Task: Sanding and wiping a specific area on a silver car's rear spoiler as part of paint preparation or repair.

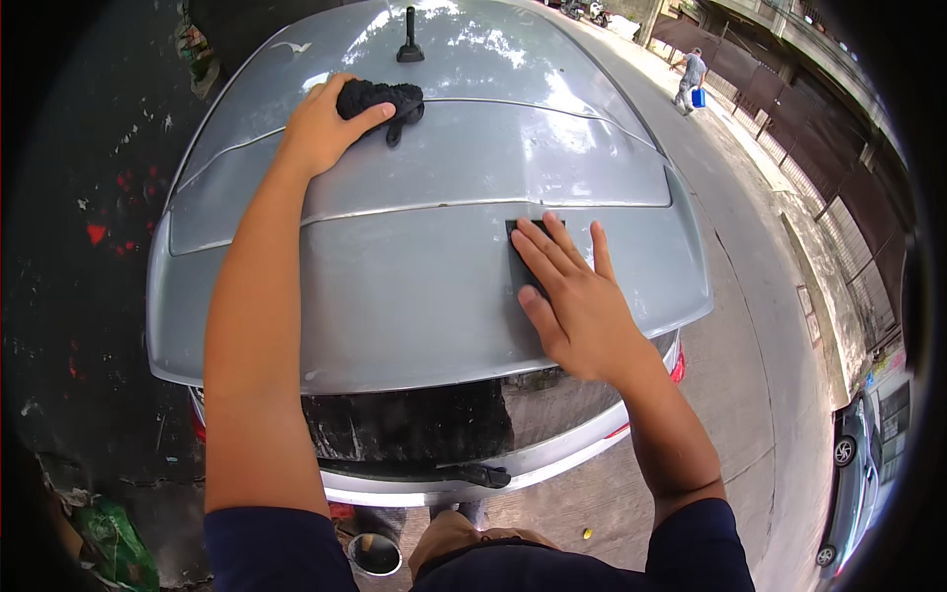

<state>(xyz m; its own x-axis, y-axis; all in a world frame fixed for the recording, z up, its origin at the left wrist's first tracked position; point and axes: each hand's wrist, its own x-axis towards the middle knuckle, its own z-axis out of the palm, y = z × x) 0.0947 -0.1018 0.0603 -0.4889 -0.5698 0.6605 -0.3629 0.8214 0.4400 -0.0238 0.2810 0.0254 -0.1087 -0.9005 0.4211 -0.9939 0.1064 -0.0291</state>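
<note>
My left hand (324,130) grips a bunched, fuzzy black cloth (380,102) against the car's silver-grey roof, at the far left of the middle. Fingers spread and flat, my right hand (572,291) presses a thin black sheet that looks like sandpaper (523,266) onto the grey rear spoiler (414,286). Most of the sheet is hidden under the palm and fingers. The spoiler's surface looks dull, with a thin seam line along its far side.
A short black antenna (409,39) stands on the roof. Below the spoiler are the rear window (404,424) and its wiper (464,476). A bucket (376,555) sits by my feet. Down the road at right, a person (692,77) carries a blue container; a parked car (854,483) is nearer.
</note>
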